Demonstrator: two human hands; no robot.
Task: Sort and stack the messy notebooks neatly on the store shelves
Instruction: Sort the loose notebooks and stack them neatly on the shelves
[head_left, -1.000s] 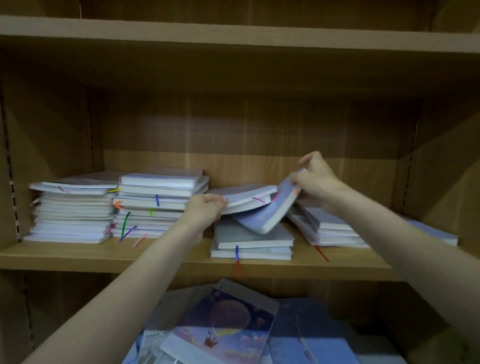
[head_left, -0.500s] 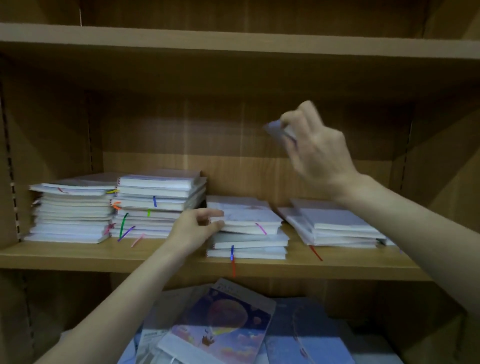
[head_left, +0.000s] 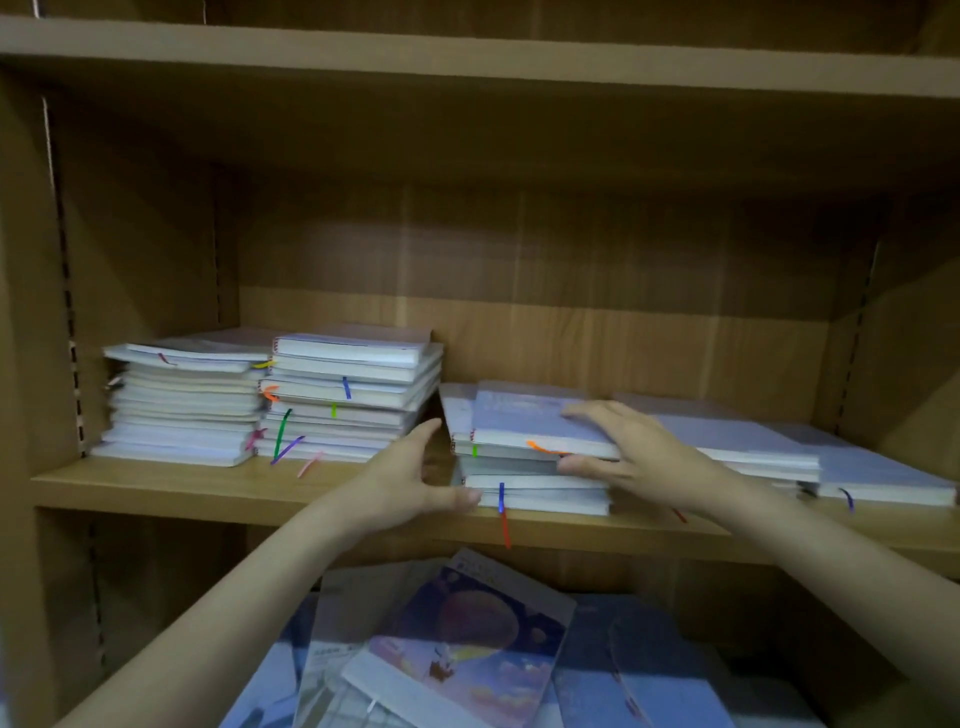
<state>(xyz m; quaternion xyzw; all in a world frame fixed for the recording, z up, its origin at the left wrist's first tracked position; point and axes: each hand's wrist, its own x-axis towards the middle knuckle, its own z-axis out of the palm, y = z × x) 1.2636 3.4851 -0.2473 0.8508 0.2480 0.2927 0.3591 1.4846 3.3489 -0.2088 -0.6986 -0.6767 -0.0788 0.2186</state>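
Note:
On the middle shelf (head_left: 156, 488), a short stack of notebooks (head_left: 540, 496) stands in the centre. A lilac notebook (head_left: 519, 421) lies on top of it, with an orange ribbon hanging from its front edge. My right hand (head_left: 639, 457) holds this notebook's right front corner, fingers flat on the cover and thumb under its front edge. My left hand (head_left: 410, 483) is spread open at the stack's left side, its thumb touching the lower front corner. Two taller stacks (head_left: 182, 410) (head_left: 348, 400) stand side by side at the left.
A low, slanted pile of notebooks (head_left: 753, 447) lies right of the centre stack, with one more notebook (head_left: 883, 478) at the far right. The shelf below holds loose notebooks with picture covers (head_left: 467, 649). The shelf above hangs low overhead.
My right hand has come down from mid-air and laid the lilac notebook on the centre stack. My left hand has shifted from the stack's top edge to its left side.

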